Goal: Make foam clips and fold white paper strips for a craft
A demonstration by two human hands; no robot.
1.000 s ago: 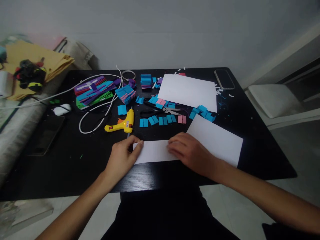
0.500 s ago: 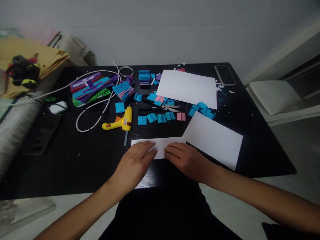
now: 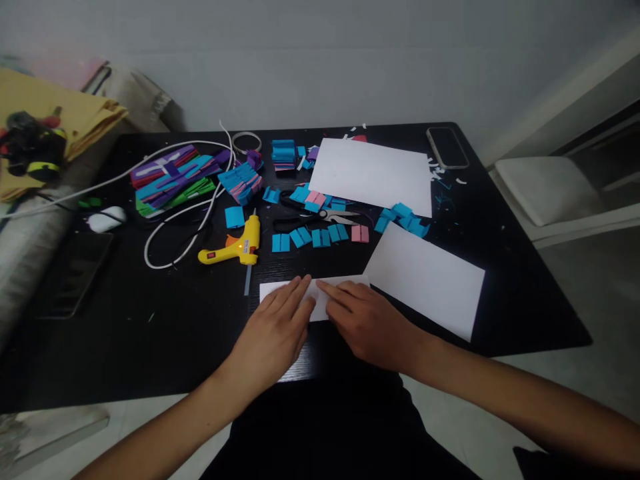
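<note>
A narrow white strip of paper, apparently folded (image 3: 321, 309), lies near the table's front edge beneath both hands. My left hand (image 3: 281, 327) rests flat on its left half, fingers stretched toward the far edge, thumb apart. On the right half, my right hand (image 3: 367, 325) presses with its index finger extended to the far edge and the other fingers partly bent. The two index fingertips are close together. Touching the strip's right end or just beside it is a white paper sheet (image 3: 427, 280). Beyond the strip, several small folded blue paper pieces (image 3: 321, 238) and a pink one (image 3: 360, 233) lie in a row.
Left of the strip lies a yellow glue gun (image 3: 245, 243). Black-handled scissors (image 3: 335, 217), a larger white sheet (image 3: 370, 173) and bundles of coloured paper strips (image 3: 175, 177) are farther back. A white cable (image 3: 150, 247) loops at left; a phone (image 3: 447, 148) lies back right.
My left fingers have slid forward to the strip's far edge. My right index finger has stretched out to that edge as well. The camera view has shifted slightly.
</note>
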